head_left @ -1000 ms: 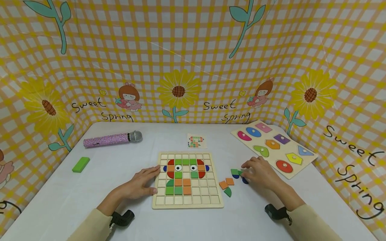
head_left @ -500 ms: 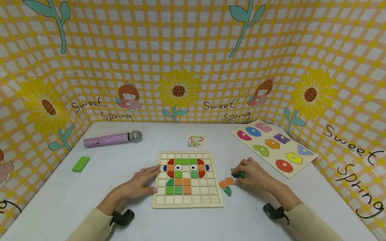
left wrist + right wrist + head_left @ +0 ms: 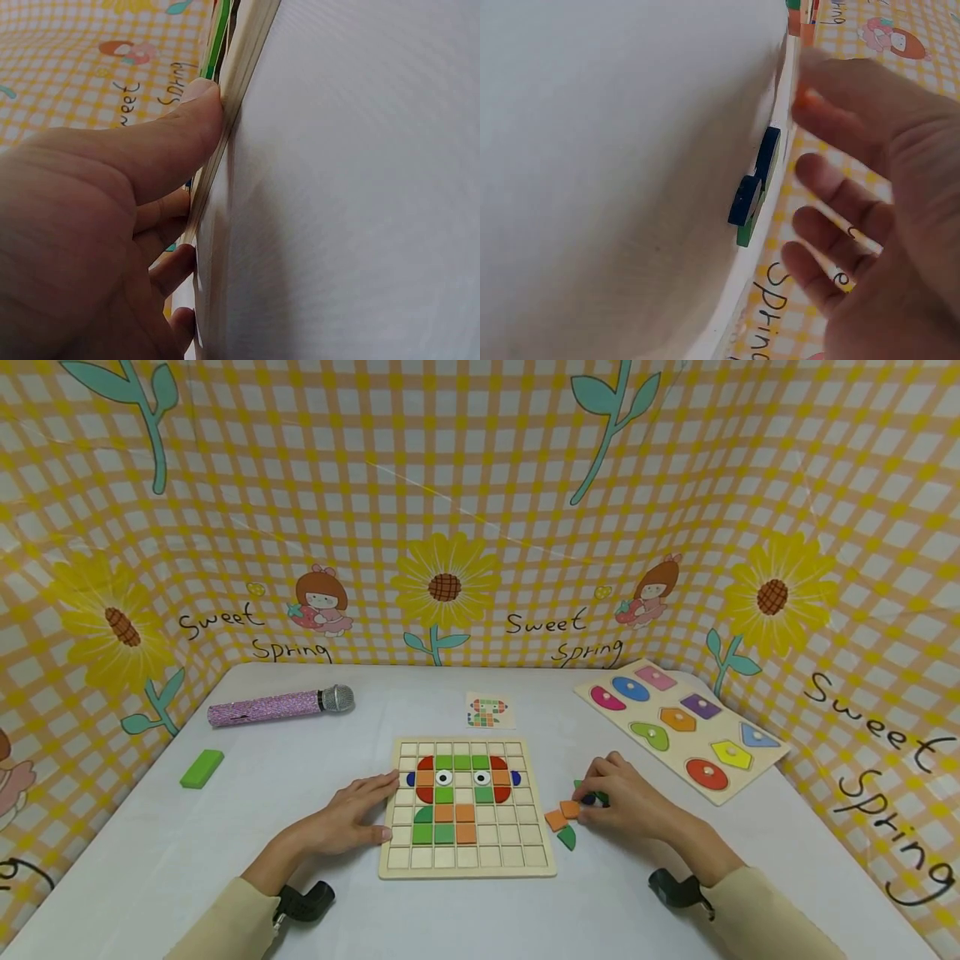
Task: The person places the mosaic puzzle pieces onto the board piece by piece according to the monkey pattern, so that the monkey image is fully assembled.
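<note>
A wooden grid board (image 3: 512, 857) lies in the middle, with coloured tiles and two eye tiles set in it. My left hand (image 3: 341, 820) rests along its left edge, fingers extended; in the left wrist view the thumb (image 3: 176, 135) touches the board's rim (image 3: 244, 67). To the right of the board my right hand (image 3: 630, 797) pinches an orange square tile (image 3: 570, 810) between thumb and index finger. Another orange square (image 3: 556, 820) and a green quarter-round tile (image 3: 567, 837) lie beside it. Blue tiles (image 3: 744, 201) and a green tile (image 3: 744, 231) sit below the other fingers.
A small pattern card (image 3: 491, 710) lies behind the board. At the back right is a knobbed shape puzzle (image 3: 720, 781). On the left are a glittery purple microphone (image 3: 281, 707) and a green block (image 3: 202, 769). Patterned cloth (image 3: 480, 485) walls in the table.
My right hand has moved left from the green and blue tiles, its fingertips coming onto the orange square. My left hand and the board have stayed where they were.
</note>
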Demonstrator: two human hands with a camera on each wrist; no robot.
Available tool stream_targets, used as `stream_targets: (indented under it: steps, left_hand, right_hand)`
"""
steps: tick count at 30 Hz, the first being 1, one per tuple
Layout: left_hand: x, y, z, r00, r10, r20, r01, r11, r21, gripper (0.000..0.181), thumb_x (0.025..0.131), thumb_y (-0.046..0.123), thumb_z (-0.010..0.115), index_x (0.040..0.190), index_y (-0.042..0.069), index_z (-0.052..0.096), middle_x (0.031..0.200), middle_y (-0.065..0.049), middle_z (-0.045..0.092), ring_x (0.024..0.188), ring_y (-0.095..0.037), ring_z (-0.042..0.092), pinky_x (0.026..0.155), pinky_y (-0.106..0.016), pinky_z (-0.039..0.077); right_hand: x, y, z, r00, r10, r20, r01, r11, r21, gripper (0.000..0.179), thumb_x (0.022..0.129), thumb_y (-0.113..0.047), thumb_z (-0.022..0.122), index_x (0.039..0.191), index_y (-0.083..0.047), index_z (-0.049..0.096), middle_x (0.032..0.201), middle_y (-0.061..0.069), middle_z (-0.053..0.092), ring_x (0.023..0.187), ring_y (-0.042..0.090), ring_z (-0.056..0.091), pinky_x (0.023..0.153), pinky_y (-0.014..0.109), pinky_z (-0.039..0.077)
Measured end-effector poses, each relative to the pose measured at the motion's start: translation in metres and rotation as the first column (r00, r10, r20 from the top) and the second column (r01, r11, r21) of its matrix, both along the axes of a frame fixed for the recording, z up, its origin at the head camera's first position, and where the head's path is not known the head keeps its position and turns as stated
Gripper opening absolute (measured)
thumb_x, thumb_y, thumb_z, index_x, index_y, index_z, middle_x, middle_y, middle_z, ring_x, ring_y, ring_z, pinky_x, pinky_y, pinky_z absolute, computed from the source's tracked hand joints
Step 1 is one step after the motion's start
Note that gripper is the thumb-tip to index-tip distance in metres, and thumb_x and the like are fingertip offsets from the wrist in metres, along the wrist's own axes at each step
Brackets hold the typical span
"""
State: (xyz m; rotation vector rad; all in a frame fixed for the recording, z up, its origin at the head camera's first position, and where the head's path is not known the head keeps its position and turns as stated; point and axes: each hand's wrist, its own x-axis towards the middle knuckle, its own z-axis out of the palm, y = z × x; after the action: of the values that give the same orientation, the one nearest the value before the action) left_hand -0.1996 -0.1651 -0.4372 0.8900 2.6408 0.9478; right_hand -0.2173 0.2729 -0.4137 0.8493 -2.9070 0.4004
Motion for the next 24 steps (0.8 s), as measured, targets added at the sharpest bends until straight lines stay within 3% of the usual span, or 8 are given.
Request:
stream_targets:
  steps: [8,16,24]
  left_hand:
    - [-0.001,0.001,-0.001,1.000,0.006,0.008,-0.006,1.000,-0.006,0.073,0.089,0.029,0.063,0.146,-0.001,0.029,0.157,-0.017,0.021,0.141,-0.043,0.021,0.109,-0.067,0.016]
    - [-0.001,0.001,0.001,1.000,0.011,0.008,-0.011,1.000,-0.007,0.073,0.089,0.029,0.063,0.146,-0.001,0.029,0.157,-0.017,0.022,0.141,-0.043,0.020,0.109,-0.067,0.016]
    - [0.000,0.001,-0.001,1.000,0.009,0.010,-0.009,1.000,-0.016,0.073,0.089,0.030,0.063,0.146,-0.001,0.029,0.157,-0.017,0.021,0.141,-0.042,0.020,0.110,-0.066,0.016]
  right_hand:
    - [0.011,-0.025,0.010,1.000,0.027,-0.002,-0.027,0.999,-0.023,0.014,0.075,-0.028,0.078,0.088,-0.024,0.073,0.089,-0.010,0.059,0.092,0.008,0.040,0.076,0.027,0.042]
    - [0.023,-0.066,0.013,0.986,0.154,-0.063,-0.152,0.988,0.024,0.018,0.078,-0.032,0.076,0.091,-0.021,0.073,0.091,-0.010,0.062,0.092,0.008,0.043,0.077,0.027,0.042]
    - [0.031,-0.105,0.013,0.980,0.198,-0.020,-0.197,0.980,0.031,0.018,0.080,-0.035,0.073,0.092,-0.021,0.073,0.092,-0.009,0.061,0.091,0.008,0.040,0.079,0.026,0.039]
